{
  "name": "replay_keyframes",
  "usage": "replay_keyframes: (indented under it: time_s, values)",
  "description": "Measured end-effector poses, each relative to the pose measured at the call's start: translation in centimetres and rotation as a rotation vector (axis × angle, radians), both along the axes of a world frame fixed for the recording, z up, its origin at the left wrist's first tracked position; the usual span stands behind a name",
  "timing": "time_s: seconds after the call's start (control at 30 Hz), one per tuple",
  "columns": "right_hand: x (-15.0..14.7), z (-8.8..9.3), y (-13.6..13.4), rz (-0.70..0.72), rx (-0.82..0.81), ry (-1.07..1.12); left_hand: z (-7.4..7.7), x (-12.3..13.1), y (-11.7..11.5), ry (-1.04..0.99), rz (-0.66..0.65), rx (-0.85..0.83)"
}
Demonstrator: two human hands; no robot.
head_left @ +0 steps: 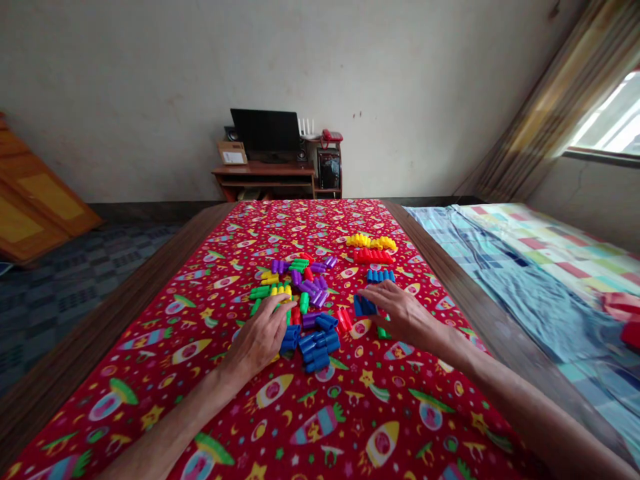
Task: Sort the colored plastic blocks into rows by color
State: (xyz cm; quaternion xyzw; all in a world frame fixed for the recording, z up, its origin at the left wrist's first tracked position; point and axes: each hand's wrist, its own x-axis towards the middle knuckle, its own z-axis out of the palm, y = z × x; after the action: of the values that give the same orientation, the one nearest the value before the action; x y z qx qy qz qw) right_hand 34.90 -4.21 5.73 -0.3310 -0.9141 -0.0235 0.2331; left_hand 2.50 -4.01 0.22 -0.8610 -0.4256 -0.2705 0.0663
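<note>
My left hand (263, 333) reaches over the near left side of a mixed pile, fingers bent loosely and slightly apart. Its fingertips are by yellow ribbed plastic blocks (281, 291) and a green block (305, 303); what lies under the palm is hidden. My right hand (395, 310) grips a blue ribbed plastic block (365, 306) just right of the pile. Part of a green block (384, 331) shows beneath that hand. Between the hands lie blue blocks (319, 347), purple blocks (315, 291) and red blocks (344, 321).
Beyond my right hand, a blue row (381, 276), a red row (373, 257) and a yellow row (371, 241) lie on the red patterned cloth (320, 427). Wooden table edges (465, 313) flank it. A bed (530, 267) stands at right; a monitor desk (265, 170) is behind.
</note>
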Motion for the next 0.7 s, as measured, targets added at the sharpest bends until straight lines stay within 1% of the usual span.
replay_keyframes:
  time_s: [0.07,0.17,0.23,0.3,0.4,0.5,0.63,0.7]
  values:
    - [1.4,0.1,2.5,-0.092,0.006,0.020,0.1,0.1,-0.1,-0.002,0.002,0.002]
    - [3.5,0.0,5.9,-0.246,-0.087,0.021,0.2,0.1,-0.1,-0.022,-0.001,0.001]
    - [4.6,-0.2,7.6,-0.317,-0.165,0.013,0.1,0.0,0.0,-0.035,-0.005,-0.007]
    - [5.1,-0.6,8.6,-0.345,-0.220,-0.001,0.1,0.0,0.0,-0.044,-0.006,-0.011]
    - [5.1,-1.1,9.0,-0.337,-0.270,-0.059,0.1,0.0,0.0,-0.050,-0.004,-0.023]
    - [4.8,-0.9,8.5,-0.309,-0.278,-0.106,0.3,0.0,-0.1,-0.043,-0.002,-0.031]
    - [4.2,0.3,7.5,-0.220,-0.170,-0.041,0.4,0.1,-0.2,-0.030,0.003,-0.030]
    - [3.3,0.8,6.9,-0.170,-0.115,-0.007,0.4,0.1,-0.2,-0.031,0.011,-0.037]
